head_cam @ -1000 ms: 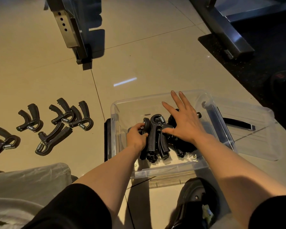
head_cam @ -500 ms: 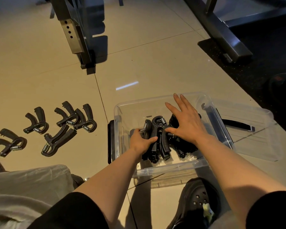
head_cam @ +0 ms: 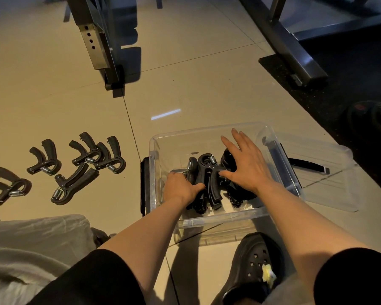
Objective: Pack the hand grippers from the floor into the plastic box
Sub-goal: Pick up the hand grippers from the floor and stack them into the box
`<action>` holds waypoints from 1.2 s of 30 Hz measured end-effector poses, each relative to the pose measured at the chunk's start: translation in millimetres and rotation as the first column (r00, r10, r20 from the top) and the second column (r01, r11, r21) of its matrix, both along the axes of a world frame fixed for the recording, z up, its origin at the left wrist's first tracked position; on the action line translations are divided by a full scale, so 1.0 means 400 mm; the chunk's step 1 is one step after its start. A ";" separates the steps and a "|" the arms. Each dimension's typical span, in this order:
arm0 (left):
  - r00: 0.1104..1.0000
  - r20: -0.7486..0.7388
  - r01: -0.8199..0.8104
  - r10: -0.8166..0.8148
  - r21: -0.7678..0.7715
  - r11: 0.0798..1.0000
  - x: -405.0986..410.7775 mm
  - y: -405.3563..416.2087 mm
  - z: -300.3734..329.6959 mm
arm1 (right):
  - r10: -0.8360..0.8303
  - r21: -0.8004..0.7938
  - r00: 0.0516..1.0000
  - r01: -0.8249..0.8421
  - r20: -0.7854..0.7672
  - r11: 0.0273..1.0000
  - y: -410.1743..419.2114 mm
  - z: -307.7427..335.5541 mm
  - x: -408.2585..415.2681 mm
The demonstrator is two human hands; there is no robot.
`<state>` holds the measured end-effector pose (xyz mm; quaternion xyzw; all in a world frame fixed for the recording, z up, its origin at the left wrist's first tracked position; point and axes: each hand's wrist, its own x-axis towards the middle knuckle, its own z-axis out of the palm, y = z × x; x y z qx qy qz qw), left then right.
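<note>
The head view shows five grippers (head_cam: 75, 170) lying on the tile floor (head_cam: 207, 89) at the left, well apart from the box (head_cam: 207, 133). Inside the box, the left hand (head_cam: 180, 188) curls its fingers around a packed gripper (head_cam: 207, 172). The right hand (head_cam: 246, 164) lies flat on the pile (head_cam: 235, 194), fingers straight and spread. The lid (head_cam: 330, 183) lies just beside the box at the right.

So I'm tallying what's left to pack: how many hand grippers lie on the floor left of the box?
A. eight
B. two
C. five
C: five black hand grippers lie on the tiles left of the plastic box, while both hands are inside it.
</note>
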<state>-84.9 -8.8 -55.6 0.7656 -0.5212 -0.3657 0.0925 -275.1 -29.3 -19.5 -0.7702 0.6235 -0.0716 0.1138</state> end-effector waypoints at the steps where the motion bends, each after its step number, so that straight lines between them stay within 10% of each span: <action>1: 1.000 0.002 -0.006 0.006 -0.005 1.000 -0.001 0.002 0.002 | -0.001 0.006 1.000 0.001 0.000 1.000 0.000 -0.001 0.000; 11: 0.999 -0.044 -0.013 0.011 -0.037 0.999 0.005 0.009 0.024 | 0.000 0.001 1.000 0.000 0.026 1.000 -0.001 0.007 0.006; 23: 0.864 -0.490 -0.044 -0.114 -0.299 0.953 0.117 0.133 0.293 | 0.099 -0.135 0.982 -0.078 0.159 0.988 0.062 0.204 0.151; 36: 0.860 -0.477 -0.382 0.182 -0.364 0.849 0.578 0.392 0.447 | 0.378 -0.109 0.915 -0.365 0.143 0.925 0.221 0.346 0.580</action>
